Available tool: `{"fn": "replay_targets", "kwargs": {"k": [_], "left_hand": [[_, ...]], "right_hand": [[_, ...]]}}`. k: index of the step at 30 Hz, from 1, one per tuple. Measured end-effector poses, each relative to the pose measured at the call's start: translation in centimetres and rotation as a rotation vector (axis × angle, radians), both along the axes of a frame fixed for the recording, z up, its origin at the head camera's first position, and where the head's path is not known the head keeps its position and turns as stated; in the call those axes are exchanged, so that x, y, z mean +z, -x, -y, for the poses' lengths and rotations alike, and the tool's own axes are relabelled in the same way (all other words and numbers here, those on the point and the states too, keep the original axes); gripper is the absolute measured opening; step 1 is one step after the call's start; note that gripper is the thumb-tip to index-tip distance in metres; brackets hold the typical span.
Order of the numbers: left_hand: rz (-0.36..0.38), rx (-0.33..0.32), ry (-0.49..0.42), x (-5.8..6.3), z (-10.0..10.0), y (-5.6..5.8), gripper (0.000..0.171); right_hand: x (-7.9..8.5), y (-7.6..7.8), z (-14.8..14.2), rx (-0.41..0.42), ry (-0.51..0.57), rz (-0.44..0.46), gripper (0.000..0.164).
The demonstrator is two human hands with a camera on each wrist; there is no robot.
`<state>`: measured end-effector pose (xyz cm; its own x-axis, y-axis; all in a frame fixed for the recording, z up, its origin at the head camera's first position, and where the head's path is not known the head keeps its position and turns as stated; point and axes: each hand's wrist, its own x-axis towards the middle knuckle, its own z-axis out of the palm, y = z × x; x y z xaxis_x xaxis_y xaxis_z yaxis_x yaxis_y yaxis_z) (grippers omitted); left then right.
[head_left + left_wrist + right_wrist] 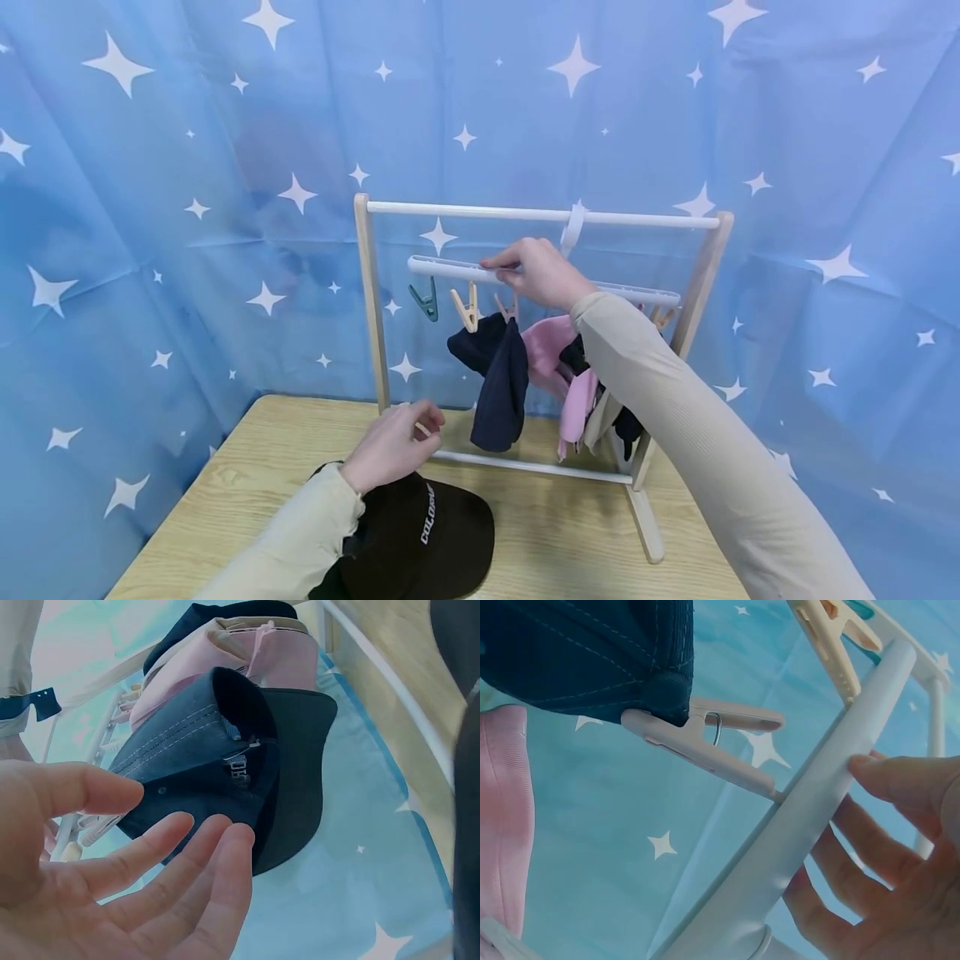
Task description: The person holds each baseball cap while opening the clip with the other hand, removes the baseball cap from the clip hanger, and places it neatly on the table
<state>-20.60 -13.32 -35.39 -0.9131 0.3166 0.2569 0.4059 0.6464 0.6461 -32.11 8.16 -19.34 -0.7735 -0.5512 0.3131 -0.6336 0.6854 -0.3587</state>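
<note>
My right hand (540, 273) grips the white bar of a clip hanger (446, 267), thumb on one side and fingers on the other. A navy cap (501, 396) dangles from the hanger by a pale pink clothespin (705, 750). To its left hang a beige clothespin (468, 308) and a green clothespin (425, 300), both holding nothing. My left hand (393, 446) hovers low and left of the navy cap, fingers loosely bent around nothing. Below that hand a black cap (457, 533) with white lettering lies on the table, partly covered by the left forearm.
The hanger's hook (573, 227) sits on the top rail of a wood-and-white rack (367, 300). Pink caps (547, 346), a beige cap (602, 417) and black ones hang at the right, partly behind my right sleeve. A starry blue curtain (187, 292) backs the wooden table (225, 492).
</note>
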Motion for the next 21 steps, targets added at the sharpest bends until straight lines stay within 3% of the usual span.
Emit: {"fn": "replay_targets", "kwargs": {"k": [10, 17, 21], "left_hand": [[0.064, -0.007, -0.025, 2.1, -2.8, 3.5, 0.023], [0.103, -0.054, -0.021, 3.7, -4.4, 4.9, 0.033], [0.110, -0.068, -0.037, 3.9, -5.3, 5.6, 0.037]], "right_hand": [[0.2, 0.1, 0.0, 0.010, 0.017, 0.002, 0.029], [0.2, 0.2, 0.0, -0.002, 0.007, 0.001, 0.029], [0.1, 0.0, -0.1, 0.001, 0.005, 0.010, 0.029]]}}
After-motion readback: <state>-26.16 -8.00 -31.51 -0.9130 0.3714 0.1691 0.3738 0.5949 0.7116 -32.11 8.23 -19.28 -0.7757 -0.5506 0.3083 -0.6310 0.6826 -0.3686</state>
